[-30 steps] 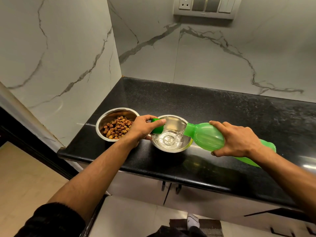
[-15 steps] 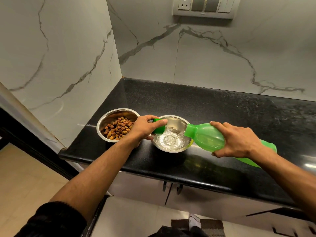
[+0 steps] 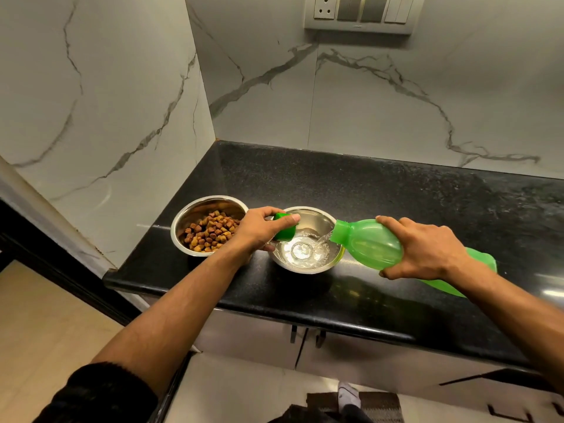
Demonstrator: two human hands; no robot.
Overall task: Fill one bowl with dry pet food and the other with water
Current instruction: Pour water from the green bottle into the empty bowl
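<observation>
Two steel bowls stand side by side near the front left corner of the black counter (image 3: pixel 381 193). The left bowl (image 3: pixel 186 218) holds brown dry pet food (image 3: pixel 210 233). The right bowl (image 3: pixel 317 221) holds water, and a thin stream falls into it from the mouth of a green plastic bottle (image 3: pixel 375 245). My right hand (image 3: pixel 424 248) grips that bottle, tilted down to the left over the bowl's right rim. My left hand (image 3: pixel 259 230) holds the green bottle cap (image 3: pixel 285 232) at the left rim of the water bowl.
White marble walls close the counter's left side and back. A switch plate (image 3: pixel 360 13) sits high on the back wall. Cabinet doors with dark handles (image 3: pixel 305 334) are below the counter's front edge. A foot in a white sock (image 3: pixel 348 395) stands on a dark mat.
The water level in the right bowl has risen a little. Both hands and the bottle have stayed almost where they were.
</observation>
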